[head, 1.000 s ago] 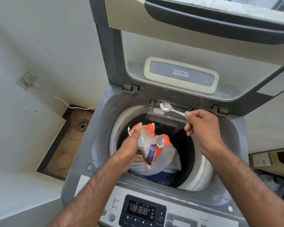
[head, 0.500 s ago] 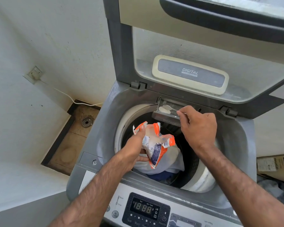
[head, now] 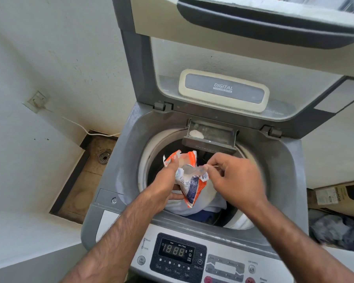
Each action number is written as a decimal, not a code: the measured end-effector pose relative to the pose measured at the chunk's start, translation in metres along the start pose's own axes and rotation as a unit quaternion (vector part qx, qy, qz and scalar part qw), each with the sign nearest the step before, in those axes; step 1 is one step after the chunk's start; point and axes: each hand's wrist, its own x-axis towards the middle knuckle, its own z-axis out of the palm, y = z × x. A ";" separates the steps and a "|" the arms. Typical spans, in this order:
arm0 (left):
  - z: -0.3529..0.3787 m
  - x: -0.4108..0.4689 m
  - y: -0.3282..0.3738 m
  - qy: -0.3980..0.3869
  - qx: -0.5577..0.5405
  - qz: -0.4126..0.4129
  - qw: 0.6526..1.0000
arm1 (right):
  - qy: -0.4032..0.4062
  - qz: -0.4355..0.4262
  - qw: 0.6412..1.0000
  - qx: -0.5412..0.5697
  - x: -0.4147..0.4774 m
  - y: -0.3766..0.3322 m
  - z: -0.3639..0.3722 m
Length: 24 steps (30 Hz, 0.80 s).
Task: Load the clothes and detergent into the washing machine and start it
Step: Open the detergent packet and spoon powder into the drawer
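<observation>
Head view: washing machine (head: 127,152), lid raised
Left hand (head: 166,184): grips the orange-and-white detergent packet (head: 190,188) over the drum
Right hand (head: 235,180): pinches a spoon (head: 189,169), bowl at the packet's mouth
Detergent drawer (head: 217,137): open, white powder (head: 196,134) heaped inside
Clothes (head: 204,203): white and blue, in the drum

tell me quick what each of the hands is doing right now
Left hand: holding the crumpled orange-and-white plastic detergent pouch.
Right hand: pinching the clear plastic spoon.
</observation>
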 end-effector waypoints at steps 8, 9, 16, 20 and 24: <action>0.027 -0.031 0.000 -0.013 0.021 0.025 0.999 | 0.029 -0.003 0.998 -0.061 -0.018 0.001 -0.002; 0.031 -0.036 -0.001 -0.011 0.020 0.032 0.999 | 0.029 -0.010 0.998 -0.055 -0.019 0.003 -0.007; 0.052 -0.064 -0.009 0.000 -0.003 0.062 0.998 | -0.087 0.034 0.988 0.122 -0.042 0.039 -0.054; 0.058 -0.078 -0.006 -0.008 0.002 0.075 0.997 | -0.170 0.079 0.964 0.188 -0.063 0.066 -0.071; 0.067 -0.094 -0.002 -0.040 0.024 0.100 0.994 | -0.200 0.113 0.938 0.261 -0.087 0.065 -0.073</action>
